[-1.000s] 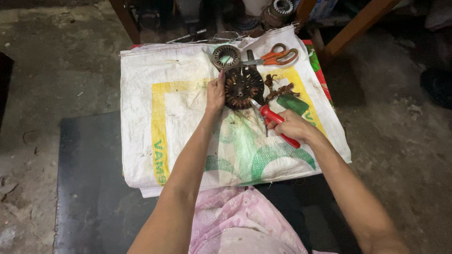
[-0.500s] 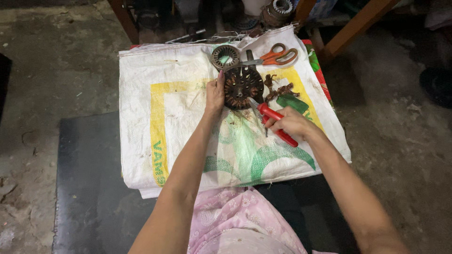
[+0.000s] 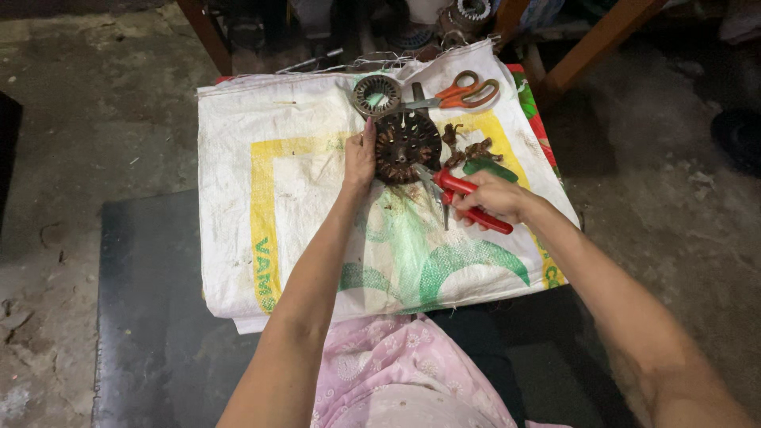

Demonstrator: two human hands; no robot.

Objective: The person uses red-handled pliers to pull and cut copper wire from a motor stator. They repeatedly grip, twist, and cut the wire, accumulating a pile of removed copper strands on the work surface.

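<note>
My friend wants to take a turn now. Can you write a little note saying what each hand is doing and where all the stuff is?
Left hand: steadying the dark round coil core at its left edge, on the white woven sack.
Right hand: gripping red-handled cutters, tip pointing at the core's lower right.
Nearby: a smaller ring and orange scissors above the core; brown wire scraps to its right.
Done: some wire seems removed. Left: the core looks still partly wound.
</note>
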